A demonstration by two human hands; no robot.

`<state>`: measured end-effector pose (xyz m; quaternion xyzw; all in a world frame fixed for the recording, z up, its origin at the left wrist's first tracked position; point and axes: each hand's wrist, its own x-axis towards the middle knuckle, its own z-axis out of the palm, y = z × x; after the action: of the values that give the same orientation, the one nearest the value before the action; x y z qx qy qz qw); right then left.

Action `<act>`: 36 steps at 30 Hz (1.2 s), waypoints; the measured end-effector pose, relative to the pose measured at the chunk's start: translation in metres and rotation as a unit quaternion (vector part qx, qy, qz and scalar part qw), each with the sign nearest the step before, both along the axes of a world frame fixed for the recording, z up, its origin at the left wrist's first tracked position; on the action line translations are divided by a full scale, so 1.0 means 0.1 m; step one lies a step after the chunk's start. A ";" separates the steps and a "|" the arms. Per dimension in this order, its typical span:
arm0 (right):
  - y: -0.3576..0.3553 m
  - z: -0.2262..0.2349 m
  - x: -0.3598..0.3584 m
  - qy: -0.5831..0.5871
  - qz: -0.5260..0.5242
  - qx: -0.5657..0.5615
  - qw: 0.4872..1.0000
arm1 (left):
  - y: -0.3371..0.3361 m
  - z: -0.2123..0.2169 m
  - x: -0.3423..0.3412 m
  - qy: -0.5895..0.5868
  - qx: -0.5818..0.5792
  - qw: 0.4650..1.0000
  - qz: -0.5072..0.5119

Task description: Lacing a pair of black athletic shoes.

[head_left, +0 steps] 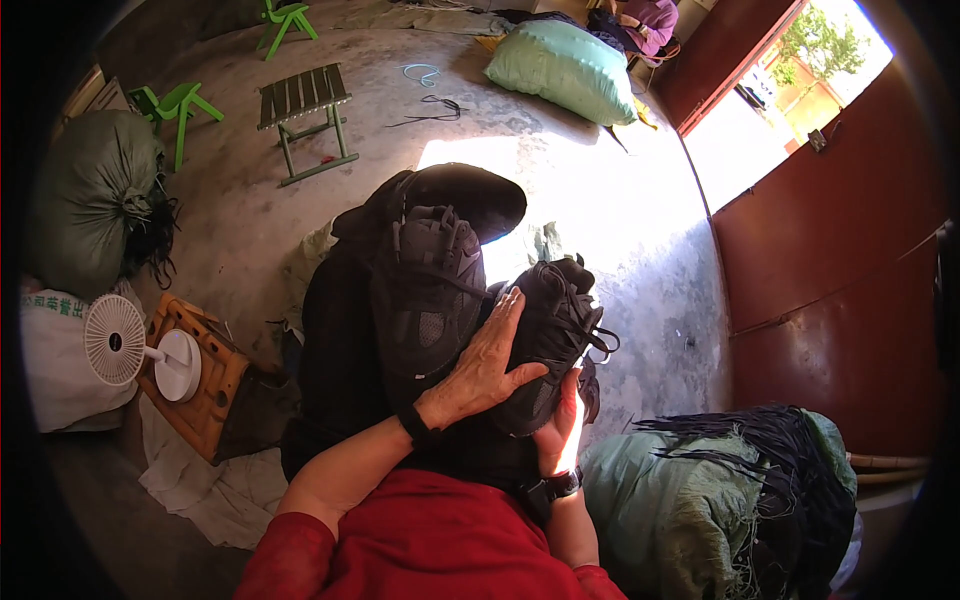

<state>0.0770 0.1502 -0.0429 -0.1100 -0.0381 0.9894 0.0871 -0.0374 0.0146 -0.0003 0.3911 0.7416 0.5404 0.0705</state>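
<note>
Two black lace-up sneakers lie over my lap with their toes toward me. The left sneaker point(430, 290) rests on dark cloth. Beside it, the right sneaker point(550, 335) is between my hands, its loose lace loop hanging over the outer side. My left hand point(480, 365) lies with straight fingers along the inner side of the right sneaker, thumb apart across its toe area. My right hand point(558, 425) grips that sneaker low on its outer side, near the toe; some of its fingers are hidden beneath.
A small white fan point(115, 340) stands on an orange stool point(200, 400) at left, near a tied green sack point(95, 200). Ahead is a folding stool point(305, 97). A green sack with black strips point(680, 500) sits right, by a red door point(830, 270). A person point(650, 22) sits far off.
</note>
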 end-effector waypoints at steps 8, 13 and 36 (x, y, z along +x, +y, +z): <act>-0.03 0.04 0.00 -0.034 -0.005 0.038 0.999 | -0.01 -0.01 0.00 0.013 0.003 1.000 0.006; 0.02 0.00 0.01 -0.019 -0.003 0.036 0.999 | 0.00 -0.02 0.01 0.022 0.006 1.000 0.022; 0.12 -0.14 0.04 -0.034 0.028 0.096 0.994 | 0.01 -0.10 0.03 0.039 0.030 0.999 0.022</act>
<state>0.0813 0.1624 -0.0564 -0.1334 -0.1393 0.9788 0.0685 -0.0346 0.0153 -0.0104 0.3976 0.7358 0.5479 0.0177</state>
